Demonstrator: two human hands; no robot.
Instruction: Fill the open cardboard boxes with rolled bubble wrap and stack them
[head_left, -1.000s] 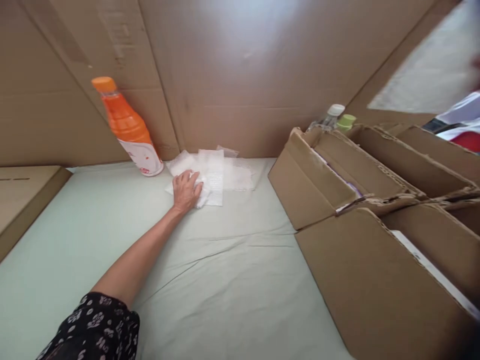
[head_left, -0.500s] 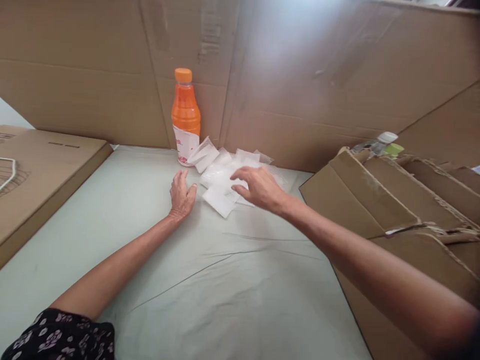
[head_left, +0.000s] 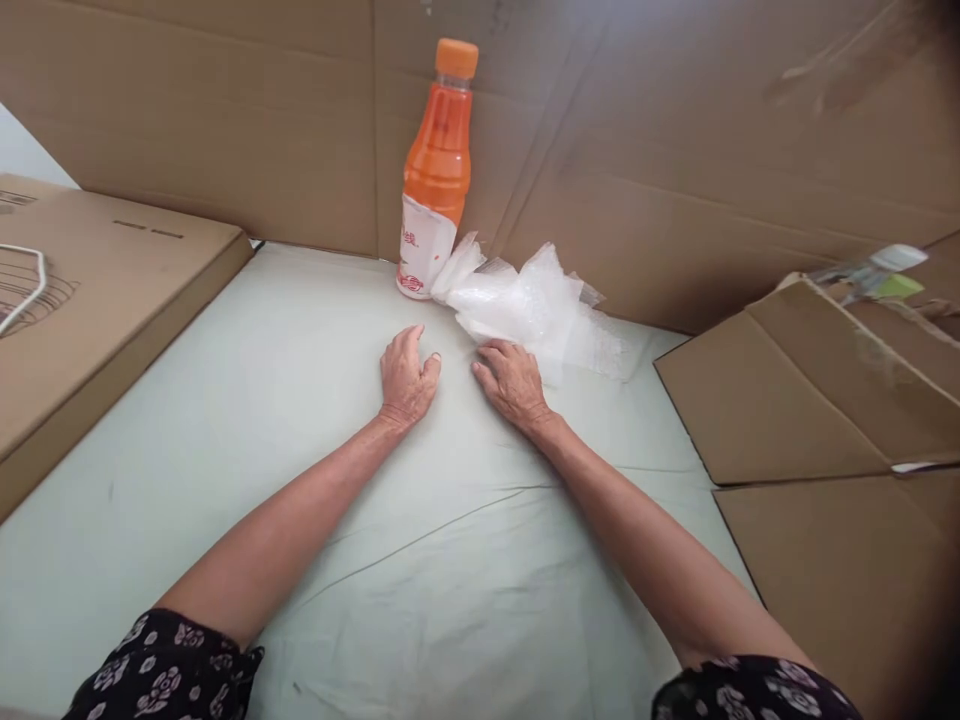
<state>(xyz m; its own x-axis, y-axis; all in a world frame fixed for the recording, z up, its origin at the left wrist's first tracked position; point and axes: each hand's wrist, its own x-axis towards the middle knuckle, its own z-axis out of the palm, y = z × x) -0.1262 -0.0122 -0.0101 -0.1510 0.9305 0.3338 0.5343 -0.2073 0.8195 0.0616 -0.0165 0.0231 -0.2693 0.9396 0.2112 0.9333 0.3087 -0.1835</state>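
Observation:
My left hand (head_left: pixel 409 375) rests on the pale green cloth (head_left: pixel 315 350), its fingers loosely bent, the thumb apart and nothing in it. My right hand (head_left: pixel 514 382) lies palm down at the near edge of a heap of thin white, see-through plastic pieces (head_left: pixel 517 300), possibly bubble bags. Its thumb stands off from the fingers, and the fingertips are at or touching the heap. Behind the hands stands an upright bottle of orange drink (head_left: pixel 437 165) with an orange cap and white label, next to the heap's left end.
A tall cardboard wall (head_left: pixel 285 120) closes off the back. At the left lies a flat cardboard box (head_left: pixel 127 270) with a white wire rack (head_left: pixel 30 285) on it. A cardboard box (head_left: pixel 795 390) at the right holds a clear bottle with a white cap (head_left: pixel 898 258).
My right hand has come down from above the plastic pieces to their near edge. The pieces are pushed back and bunched up. The view has shifted closer.

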